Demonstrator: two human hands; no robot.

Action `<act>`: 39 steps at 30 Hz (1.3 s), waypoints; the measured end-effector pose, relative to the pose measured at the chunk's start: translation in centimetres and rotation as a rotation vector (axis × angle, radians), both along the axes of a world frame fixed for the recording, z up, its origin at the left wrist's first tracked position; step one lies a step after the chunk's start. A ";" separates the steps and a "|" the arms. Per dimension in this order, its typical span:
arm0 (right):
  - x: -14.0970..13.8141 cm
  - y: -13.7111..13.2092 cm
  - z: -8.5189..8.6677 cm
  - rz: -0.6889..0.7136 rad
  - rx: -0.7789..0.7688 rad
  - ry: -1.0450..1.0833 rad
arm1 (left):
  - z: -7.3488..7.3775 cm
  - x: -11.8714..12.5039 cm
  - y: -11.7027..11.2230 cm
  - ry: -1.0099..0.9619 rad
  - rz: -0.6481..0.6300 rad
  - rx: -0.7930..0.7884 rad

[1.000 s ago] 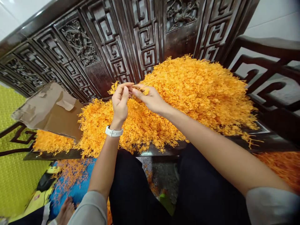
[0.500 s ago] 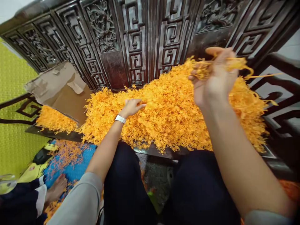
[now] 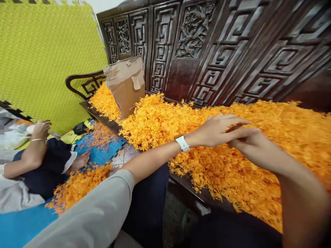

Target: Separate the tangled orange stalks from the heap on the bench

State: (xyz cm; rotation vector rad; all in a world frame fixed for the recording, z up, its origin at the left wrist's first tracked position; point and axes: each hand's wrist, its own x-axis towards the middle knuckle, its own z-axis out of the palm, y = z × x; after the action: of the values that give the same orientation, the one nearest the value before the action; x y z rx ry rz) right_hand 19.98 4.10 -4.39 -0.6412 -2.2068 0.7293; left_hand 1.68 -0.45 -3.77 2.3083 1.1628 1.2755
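A long heap of small orange plastic sprigs point(image 3: 155, 120) with thin branching tips lies before me. Over its middle my two hands meet, fingertips touching or overlapping. My left hand point(image 3: 216, 131), with a white watch band point(image 3: 182, 143) at the wrist, reaches in from the left, its fingers drawn together against the other hand. My right hand point(image 3: 254, 148) comes from the right with its fingers curled in under the left ones. Anything held between them is hidden and blurred.
The heap lies on a dark wooden bench with a carved back point(image 3: 195, 31). A cardboard piece point(image 3: 129, 93) stands upright in the heap. At left, another person's hand point(image 3: 41, 130) and foot point(image 3: 81, 160) show near orange pieces point(image 3: 80, 186) on blue mats point(image 3: 26, 227). Yellow matting point(image 3: 51, 62) stands behind.
My right hand, which was raised with orange strands, has come down to meet my left hand. The view has turned left, bringing more of the other person into sight.
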 end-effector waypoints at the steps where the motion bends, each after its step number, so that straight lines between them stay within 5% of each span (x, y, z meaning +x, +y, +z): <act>1: 0.1 -0.3 0.2 0.030 -0.018 -0.048 | -0.1 0.5 -0.4 -0.018 -0.045 0.008; 4: 0.3 -1.8 1.8 0.093 -0.220 -0.163 | -0.1 0.8 -1.4 -0.200 -0.089 0.013; 6: 0.2 -2.3 2.9 0.101 -0.356 -0.147 | 0.3 0.5 -1.6 -0.422 -0.002 -0.032; 9: 0.0 -1.8 3.3 0.038 -0.474 0.065 | 1.4 -0.1 -1.4 -0.833 0.080 -0.197; 11: -0.4 -1.4 3.0 -0.002 -0.511 0.217 | 2.3 -0.3 -1.2 -1.144 0.027 -0.376; 15: -1.9 -3.9 4.0 -0.045 -0.362 0.317 | 2.6 -2.0 -0.1 -1.493 -0.052 -0.577; 18: -1.9 -8.4 6.9 -0.050 -0.125 0.349 | 1.0 -5.7 1.4 -1.666 0.225 -0.609; 22: 1.0 -9.5 9.1 -0.311 0.127 0.448 | -1.1 -10.6 2.3 -1.732 0.378 -0.558; 25: 3.3 -4.7 6.9 -0.544 0.223 0.251 | -0.9 -10.7 2.3 -1.747 0.306 -0.521; 28: 3.7 -0.7 3.8 -0.708 0.272 0.055 | 0.2 -8.1 1.9 -1.676 0.082 -0.541; 34: -0.6 -3.4 3.3 -0.359 0.072 0.085 | 1.6 -2.5 0.7 -1.409 -0.127 -0.613; 39: -1.8 -3.3 2.6 -0.371 0.332 -0.020 | 1.9 0.7 -0.1 -1.275 -0.128 -0.670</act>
State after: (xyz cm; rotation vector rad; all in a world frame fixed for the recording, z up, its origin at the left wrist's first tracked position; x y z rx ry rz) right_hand 18.14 0.76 -1.74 -0.8531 -2.0778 0.1628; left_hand 2.42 -0.51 -1.91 0.7496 0.7242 1.5354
